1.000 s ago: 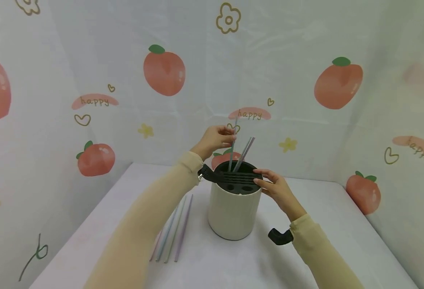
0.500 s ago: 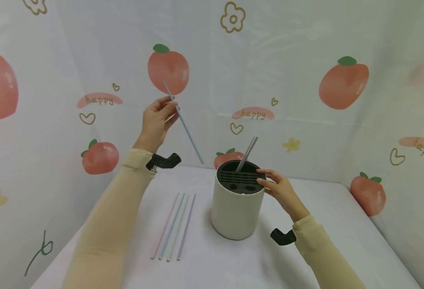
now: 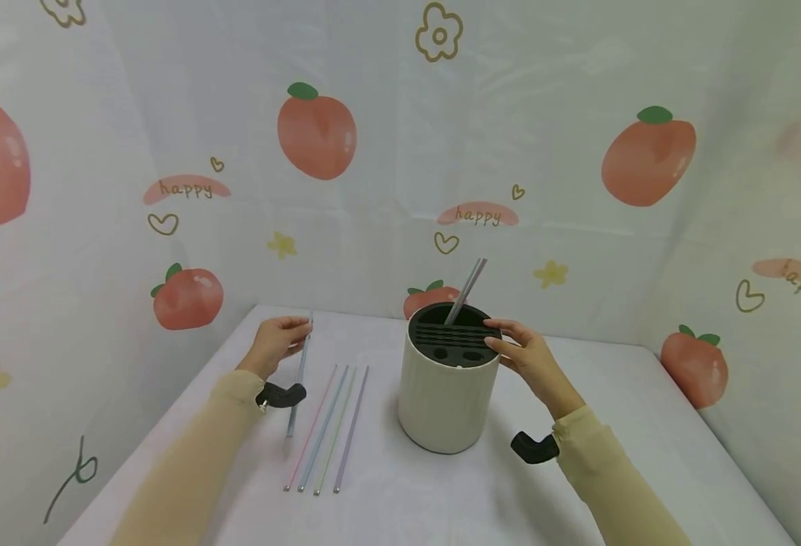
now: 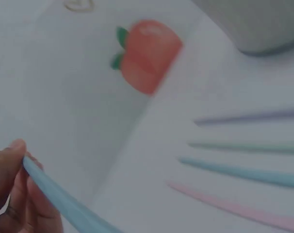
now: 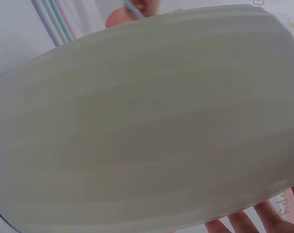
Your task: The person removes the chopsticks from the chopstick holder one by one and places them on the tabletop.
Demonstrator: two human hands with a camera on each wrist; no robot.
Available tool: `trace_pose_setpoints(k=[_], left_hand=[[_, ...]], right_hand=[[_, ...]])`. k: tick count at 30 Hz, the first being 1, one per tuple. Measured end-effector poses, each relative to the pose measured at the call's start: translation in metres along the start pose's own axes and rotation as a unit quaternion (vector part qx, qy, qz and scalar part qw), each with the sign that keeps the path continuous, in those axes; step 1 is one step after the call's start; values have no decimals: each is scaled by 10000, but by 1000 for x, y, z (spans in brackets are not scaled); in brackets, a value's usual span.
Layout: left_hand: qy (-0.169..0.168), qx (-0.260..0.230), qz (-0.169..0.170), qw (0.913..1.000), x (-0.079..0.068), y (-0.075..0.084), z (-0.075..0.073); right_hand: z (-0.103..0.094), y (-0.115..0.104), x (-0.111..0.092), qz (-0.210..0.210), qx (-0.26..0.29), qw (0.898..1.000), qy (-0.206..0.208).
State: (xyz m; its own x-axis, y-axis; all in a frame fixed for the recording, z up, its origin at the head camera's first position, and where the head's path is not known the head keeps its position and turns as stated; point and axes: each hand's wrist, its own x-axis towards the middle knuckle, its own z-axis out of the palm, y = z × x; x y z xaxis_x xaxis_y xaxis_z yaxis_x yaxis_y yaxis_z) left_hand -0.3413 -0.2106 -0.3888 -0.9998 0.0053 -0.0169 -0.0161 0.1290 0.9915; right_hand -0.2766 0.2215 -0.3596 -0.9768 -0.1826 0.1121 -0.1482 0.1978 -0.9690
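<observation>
My left hand [image 3: 275,346] pinches a thin pale blue stick [image 3: 301,375] near its upper end, between thumb and fingers. In the left wrist view the same blue stick [image 4: 64,200] slants down from my fingertips. Several similar sticks, pink, blue, green [image 3: 335,432] and purple [image 3: 352,428], lie side by side on the table to the right of it. A cream cylindrical utensil holder [image 3: 446,406] with a black slotted top stands upright beyond them. My right hand [image 3: 526,356] grips its right rim. Two sticks [image 3: 466,290] lean in the holder's rear opening.
A white-covered table [image 3: 578,493] bears everything. White curtain-like sheets [image 3: 380,114] printed with peaches enclose it at the back and sides. Black wrist-mounted pieces [image 3: 533,447] stick out from both sleeves.
My left hand has lifted the blue stick out of the holder, carried it left, and lowered it beside the row of sticks. My right hand has stayed on the holder's rim.
</observation>
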Motion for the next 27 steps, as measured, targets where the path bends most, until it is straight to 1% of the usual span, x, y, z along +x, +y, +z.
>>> trace_pose_setpoints(k=[2,5,7,10,12,15,21,24,27], left_hand=[[-54,308,-271,9991,-3,-18,0],[-127,696,-579,9958,-8,-39,2],[-69,836,-749,9937,-11,-49,4],[-78,990,-912,9909,-14,-60,5],[-87,1057,-989,9894,-16,-64,6],[-96,1262,-1015,9868,-18,-69,8],[-3,1740,-919,9804,-17,-75,12],[-31,1928,-837,9776,-17,-75,14],[-14,2037,-859,9753,-16,-74,17]], right_hand=[[0,0,0,7,21,10000,-6],[0,0,0,11,24,10000,-11],[0,0,0,8,36,10000,-12],[0,-1,0,13,61,10000,-12],[0,0,0,18,67,10000,-7],[1,0,0,22,81,10000,-4],[2,-4,-2,19,117,9999,-17],[2,-5,-2,25,100,9999,-28],[2,-5,-2,20,108,9999,-22]])
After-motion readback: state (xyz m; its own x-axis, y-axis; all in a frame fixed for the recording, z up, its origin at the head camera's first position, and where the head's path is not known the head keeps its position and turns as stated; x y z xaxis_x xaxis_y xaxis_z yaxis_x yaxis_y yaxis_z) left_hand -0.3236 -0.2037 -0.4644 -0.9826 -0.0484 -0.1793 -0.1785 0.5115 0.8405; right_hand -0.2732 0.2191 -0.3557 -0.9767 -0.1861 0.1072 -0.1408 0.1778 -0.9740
